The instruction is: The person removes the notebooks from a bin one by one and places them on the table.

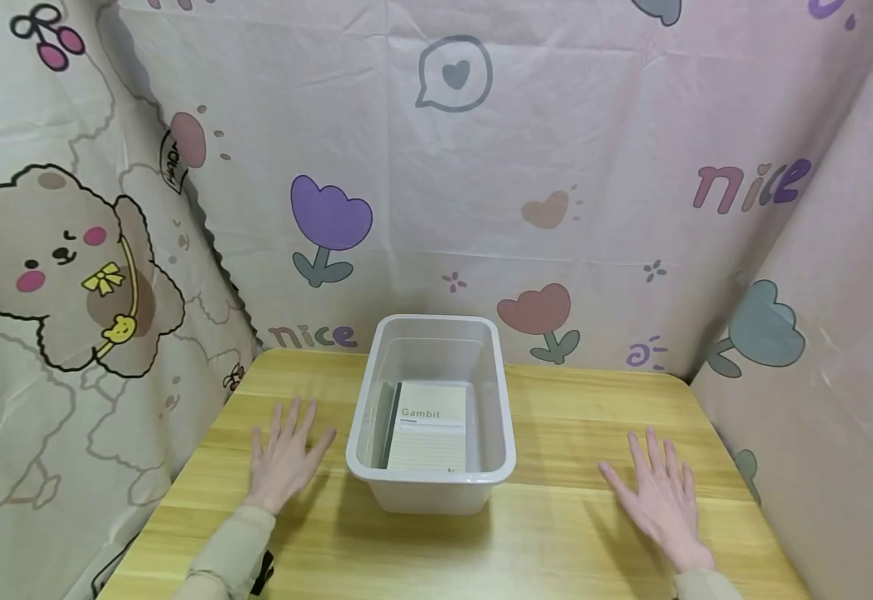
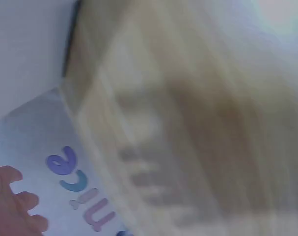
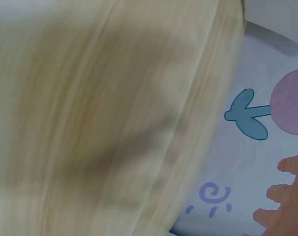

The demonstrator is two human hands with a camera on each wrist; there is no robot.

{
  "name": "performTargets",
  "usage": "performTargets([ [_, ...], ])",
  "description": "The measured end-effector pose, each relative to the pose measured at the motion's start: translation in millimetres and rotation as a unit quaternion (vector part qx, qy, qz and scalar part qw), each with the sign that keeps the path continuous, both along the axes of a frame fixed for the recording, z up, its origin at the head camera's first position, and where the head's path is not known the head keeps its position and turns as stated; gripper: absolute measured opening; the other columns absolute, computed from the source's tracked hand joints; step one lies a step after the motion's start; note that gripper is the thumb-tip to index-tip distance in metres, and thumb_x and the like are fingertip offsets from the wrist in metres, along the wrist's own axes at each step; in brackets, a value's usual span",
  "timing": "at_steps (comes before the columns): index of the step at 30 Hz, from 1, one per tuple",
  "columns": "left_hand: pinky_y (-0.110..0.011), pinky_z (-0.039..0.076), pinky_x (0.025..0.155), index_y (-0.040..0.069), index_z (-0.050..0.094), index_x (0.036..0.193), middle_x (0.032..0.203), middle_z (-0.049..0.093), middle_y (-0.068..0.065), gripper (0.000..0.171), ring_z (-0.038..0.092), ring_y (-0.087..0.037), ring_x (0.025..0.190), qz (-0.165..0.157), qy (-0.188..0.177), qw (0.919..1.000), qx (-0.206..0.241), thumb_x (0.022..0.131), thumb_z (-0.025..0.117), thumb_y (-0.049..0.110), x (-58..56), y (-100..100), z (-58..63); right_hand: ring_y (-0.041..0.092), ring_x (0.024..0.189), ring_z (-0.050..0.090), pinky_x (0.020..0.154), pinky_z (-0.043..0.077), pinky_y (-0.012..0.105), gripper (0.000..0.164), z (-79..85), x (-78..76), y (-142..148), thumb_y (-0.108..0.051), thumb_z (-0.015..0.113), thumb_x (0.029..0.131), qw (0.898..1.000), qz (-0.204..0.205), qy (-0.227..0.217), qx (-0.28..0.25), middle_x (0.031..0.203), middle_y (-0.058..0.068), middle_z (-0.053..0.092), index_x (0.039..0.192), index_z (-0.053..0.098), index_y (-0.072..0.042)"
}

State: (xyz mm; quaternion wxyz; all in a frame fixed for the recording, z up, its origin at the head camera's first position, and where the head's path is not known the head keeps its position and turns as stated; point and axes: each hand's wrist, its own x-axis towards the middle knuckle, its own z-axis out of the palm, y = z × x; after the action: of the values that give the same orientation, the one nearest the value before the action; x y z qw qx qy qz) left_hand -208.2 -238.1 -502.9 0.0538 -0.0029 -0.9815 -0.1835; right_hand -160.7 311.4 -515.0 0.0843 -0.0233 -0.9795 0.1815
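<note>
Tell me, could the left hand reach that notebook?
Probably yes: the left hand is empty and beside the white bin, whose open top leaves the notebook uncovered, though the hand must clear the rim.

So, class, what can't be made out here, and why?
Head view: lower edge of notebook, hidden by front rim of tub; smallest print, too small.
Left wrist view: much of left hand, cut off by left edge.
Right wrist view: much of right hand, cut off by right edge.

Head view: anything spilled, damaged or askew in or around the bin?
Nothing stands out. The white bin stands upright on the wooden table, and the Gambit notebook rests inside with no visible damage. No spill shows on the table.
</note>
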Motion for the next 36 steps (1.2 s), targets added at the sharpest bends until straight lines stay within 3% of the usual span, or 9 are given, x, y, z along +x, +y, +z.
performTargets([
  [4,-0.077,-0.005,0.117,0.012,0.014,0.162,0.168,0.006,-0.021,0.077,0.000,-0.051,0.153,-0.008,-0.033,0.9976,0.061,0.104,0.025,0.062,-1.8,7.2,17.5,0.057,0.150,0.003,0.116,0.001,0.079,0.085,5.8,-2.2,-2.1,-0.062,0.039,0.101,0.999,0.008,-0.016,-0.027,0.168,0.024,-0.003,0.162,0.011,-0.009],
  [7,-0.075,-0.003,0.119,0.010,0.012,0.162,0.168,0.008,-0.022,0.075,0.001,-0.051,0.153,-0.026,-0.053,0.9905,0.124,0.106,0.024,0.058,-2.4,14.2,32.2,0.058,0.149,0.005,0.115,0.003,0.079,0.084,9.3,-5.0,-3.6,-0.060,0.038,0.102,0.998,0.016,-0.028,-0.057,0.167,0.028,-0.001,0.162,0.010,-0.007],
  [10,-0.071,0.005,0.122,0.009,0.014,0.162,0.168,0.013,-0.022,0.073,0.010,-0.049,0.153,-0.045,-0.072,0.9796,0.182,0.107,0.025,0.055,-2.8,21.6,46.4,0.059,0.149,0.006,0.114,0.005,0.080,0.083,12.5,-8.2,-5.7,-0.057,0.037,0.103,0.995,0.024,-0.036,-0.093,0.166,0.030,0.001,0.161,0.011,-0.004],
  [17,-0.057,0.030,0.122,-0.004,0.020,0.158,0.160,0.032,-0.026,0.079,0.034,-0.043,0.148,-0.087,-0.115,0.9422,0.303,0.105,0.042,0.050,-3.8,41.7,67.6,0.057,0.150,0.007,0.116,0.008,0.077,0.079,19.1,-13.5,-12.1,-0.052,0.038,0.105,0.986,0.043,-0.046,-0.158,0.166,0.031,0.001,0.161,0.012,-0.003],
  [23,-0.047,0.056,0.103,-0.007,0.036,0.151,0.142,0.056,-0.029,0.068,0.059,-0.041,0.129,-0.100,-0.109,0.9238,0.353,0.101,0.059,0.034,-1.9,53.9,74.8,0.058,0.149,0.008,0.114,0.009,0.080,0.077,22.2,-14.7,-18.9,-0.051,0.038,0.105,0.982,0.055,-0.049,-0.174,0.166,0.030,0.001,0.161,0.013,-0.003],
  [26,-0.043,0.061,0.093,-0.008,0.043,0.146,0.133,0.062,-0.030,0.060,0.066,-0.040,0.119,-0.103,-0.103,0.9197,0.364,0.100,0.061,0.025,-3.2,57.4,76.3,0.059,0.149,0.009,0.114,0.010,0.080,0.077,23.6,-14.9,-21.0,-0.050,0.038,0.105,0.982,0.058,-0.051,-0.171,0.166,0.031,0.001,0.161,0.014,-0.003],
  [32,-0.039,0.064,0.081,-0.017,0.051,0.135,0.116,0.068,-0.034,0.048,0.073,-0.040,0.102,-0.110,-0.081,0.9210,0.365,0.094,0.061,0.006,-9.7,58.4,76.3,0.058,0.149,0.011,0.115,0.012,0.078,0.077,30.1,-15.9,-25.9,-0.050,0.039,0.105,0.984,0.064,-0.047,-0.159,0.165,0.032,0.003,0.160,0.016,-0.002],
  [36,-0.037,0.065,0.077,-0.018,0.053,0.132,0.111,0.070,-0.034,0.046,0.074,-0.038,0.098,-0.105,-0.084,0.9230,0.360,0.091,0.061,0.001,-9.8,56.8,78.9,0.057,0.149,0.014,0.116,0.014,0.077,0.077,35.4,-17.1,-31.1,-0.051,0.041,0.105,0.985,0.070,-0.039,-0.152,0.165,0.032,0.006,0.159,0.020,-0.001],
])
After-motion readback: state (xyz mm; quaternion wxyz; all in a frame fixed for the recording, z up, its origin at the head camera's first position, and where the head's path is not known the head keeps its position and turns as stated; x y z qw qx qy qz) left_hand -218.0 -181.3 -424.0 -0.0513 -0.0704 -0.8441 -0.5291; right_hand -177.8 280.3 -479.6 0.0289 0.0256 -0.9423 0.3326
